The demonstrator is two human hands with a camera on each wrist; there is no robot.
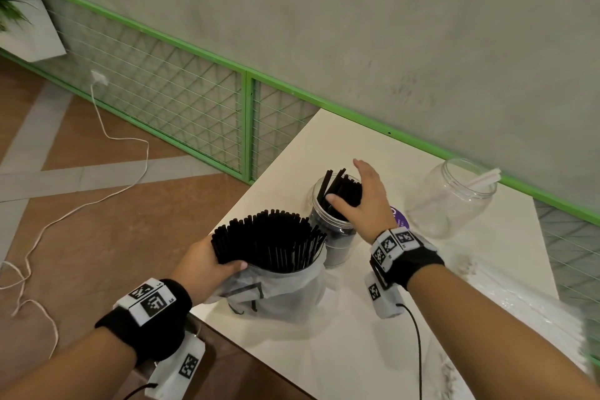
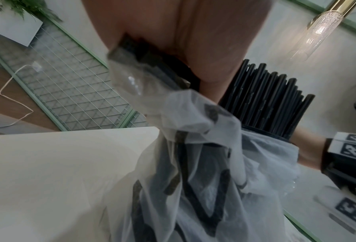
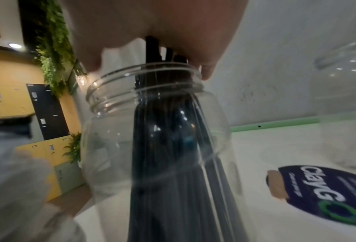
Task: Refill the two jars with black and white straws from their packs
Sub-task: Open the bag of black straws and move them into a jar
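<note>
My left hand [image 1: 207, 265] grips the white plastic pack [image 1: 276, 292] of black straws [image 1: 269, 239] by its upper left side, standing it upright at the table's left edge. In the left wrist view the pack [image 2: 193, 163] and its straws [image 2: 266, 98] fill the frame. My right hand [image 1: 363, 195] holds a bunch of black straws [image 1: 341, 188] between thumb and fingers, their lower ends inside the clear jar [image 1: 334, 230]. The right wrist view shows this jar [image 3: 110, 139] with the straws [image 3: 162, 147] leaning in it. A second clear jar [image 1: 451, 201] holds white straws [image 1: 483, 177].
The white table [image 1: 324, 351] stands against a grey wall with a green rail [image 1: 373, 120]. A purple round sticker [image 1: 397, 216] lies between the jars. A blurred clear pack [image 1: 532, 312] lies at the table's right. A white cable [image 1: 97, 198] trails over the floor at the left.
</note>
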